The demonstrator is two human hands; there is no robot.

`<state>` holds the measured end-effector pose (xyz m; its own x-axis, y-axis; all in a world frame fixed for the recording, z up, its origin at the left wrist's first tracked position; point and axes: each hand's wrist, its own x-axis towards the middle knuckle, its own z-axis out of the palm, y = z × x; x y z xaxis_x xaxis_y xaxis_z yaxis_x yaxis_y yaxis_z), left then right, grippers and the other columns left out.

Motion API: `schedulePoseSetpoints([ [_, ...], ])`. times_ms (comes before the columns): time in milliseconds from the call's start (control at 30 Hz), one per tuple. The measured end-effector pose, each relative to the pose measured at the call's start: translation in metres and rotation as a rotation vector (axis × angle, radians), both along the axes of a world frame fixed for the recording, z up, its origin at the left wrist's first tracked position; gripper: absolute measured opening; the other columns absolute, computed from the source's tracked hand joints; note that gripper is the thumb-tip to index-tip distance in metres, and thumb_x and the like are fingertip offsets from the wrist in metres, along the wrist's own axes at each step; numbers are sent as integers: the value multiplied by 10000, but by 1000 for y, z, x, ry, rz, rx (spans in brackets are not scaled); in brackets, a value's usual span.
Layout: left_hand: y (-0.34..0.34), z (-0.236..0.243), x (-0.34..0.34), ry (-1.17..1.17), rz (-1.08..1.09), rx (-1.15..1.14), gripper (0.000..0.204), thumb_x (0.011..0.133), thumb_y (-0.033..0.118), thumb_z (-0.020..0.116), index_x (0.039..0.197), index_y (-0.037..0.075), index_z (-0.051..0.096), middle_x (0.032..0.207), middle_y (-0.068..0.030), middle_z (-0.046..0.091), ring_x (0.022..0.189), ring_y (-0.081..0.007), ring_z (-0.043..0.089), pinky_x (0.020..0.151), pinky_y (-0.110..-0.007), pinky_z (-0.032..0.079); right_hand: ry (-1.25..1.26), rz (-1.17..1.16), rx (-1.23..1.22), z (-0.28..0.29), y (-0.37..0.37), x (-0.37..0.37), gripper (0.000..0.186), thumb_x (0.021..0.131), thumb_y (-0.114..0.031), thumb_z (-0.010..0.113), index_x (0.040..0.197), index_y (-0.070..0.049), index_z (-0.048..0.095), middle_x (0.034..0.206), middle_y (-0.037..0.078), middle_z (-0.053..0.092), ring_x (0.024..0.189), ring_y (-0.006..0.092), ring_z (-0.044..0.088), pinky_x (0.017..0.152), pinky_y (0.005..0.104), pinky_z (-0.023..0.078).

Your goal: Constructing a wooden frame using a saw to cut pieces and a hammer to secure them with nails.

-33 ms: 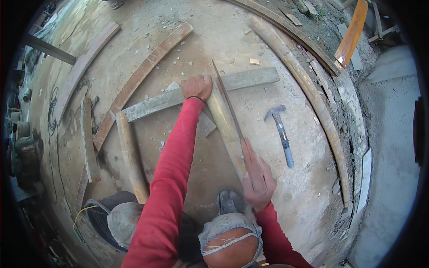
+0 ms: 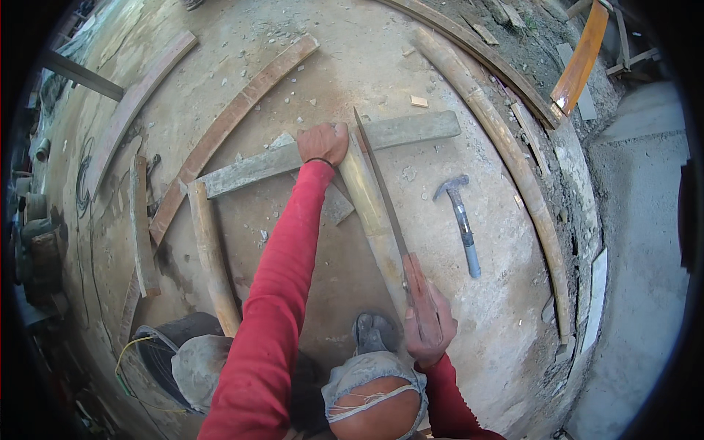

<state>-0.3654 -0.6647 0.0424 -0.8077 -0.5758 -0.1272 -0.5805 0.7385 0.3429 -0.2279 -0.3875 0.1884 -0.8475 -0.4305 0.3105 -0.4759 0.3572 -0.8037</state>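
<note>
Long blade's handle: the reddish wooden handle (image 2: 419, 292) is mostly covered by the right hand (image 2: 431, 330) closed round it.
Pale wooden pole (image 2: 370, 209): its far end is hidden under the left hand (image 2: 323, 142).
Grey shoe (image 2: 372, 331): partly hidden behind the torn-jeans knee (image 2: 375, 400).
Left rim: dark clutter (image 2: 33, 242), too blurred to identify.

sleeve (image 2: 282, 293): red
machete (image 2: 381, 198): dark grey blade, reddish-brown handle
bamboo (image 2: 370, 213): pale yellow-tan
plank (image 2: 330, 154): grey, weathered
hammer (image 2: 462, 220): dark head, grey-blue handle
floor (image 2: 352, 66): beige concrete with pale chips
wristband (image 2: 320, 160): black
</note>
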Motion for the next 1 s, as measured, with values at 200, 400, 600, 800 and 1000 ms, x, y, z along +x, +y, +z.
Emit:
schedulePoseSetpoints([
  [200, 17, -17, -14, 57, -46, 38, 518, 905, 367, 379, 892, -4, 741, 944, -277, 703, 920, -442, 669, 886, -497, 441, -344, -182, -173, -61, -88, -113, 372, 901, -5, 584, 1269, 18, 635, 1224, 167, 695, 1162, 245, 658, 955, 328, 510],
  [400, 3, -8, 0, 50, -4, 14, 551, 889, 403, 406, 873, -16, 764, 902, -286, 705, 883, -423, 683, 908, -462, 413, -19, 55, 201, 25, -2, 5, 453, 852, 48, 527, 1294, 133, 584, 1374, 244, 603, 1135, 259, 668, 1014, 323, 469],
  [600, 24, -18, -18, 133, -59, 41, 550, 900, 390, 374, 849, -21, 736, 925, -300, 690, 896, -451, 671, 882, -495, 450, -191, -111, -121, -69, -79, -119, 490, 912, -56, 616, 1368, 48, 471, 1264, 232, 664, 1094, 301, 710, 904, 323, 537],
  [800, 0, -5, 5, 27, -1, 1, 533, 903, 391, 389, 897, 1, 752, 934, -288, 696, 906, -452, 670, 891, -486, 456, 54, 27, 148, 20, -5, 8, 495, 842, 61, 541, 1335, 63, 588, 1346, 238, 623, 1200, 242, 651, 980, 299, 492],
  [1000, 22, -14, -14, 116, -48, 70, 533, 908, 399, 390, 912, 11, 755, 944, -293, 694, 911, -448, 671, 890, -488, 462, -284, -103, -65, -67, -69, -109, 505, 891, -30, 632, 1355, 48, 450, 1338, 185, 639, 1170, 267, 675, 902, 335, 546],
])
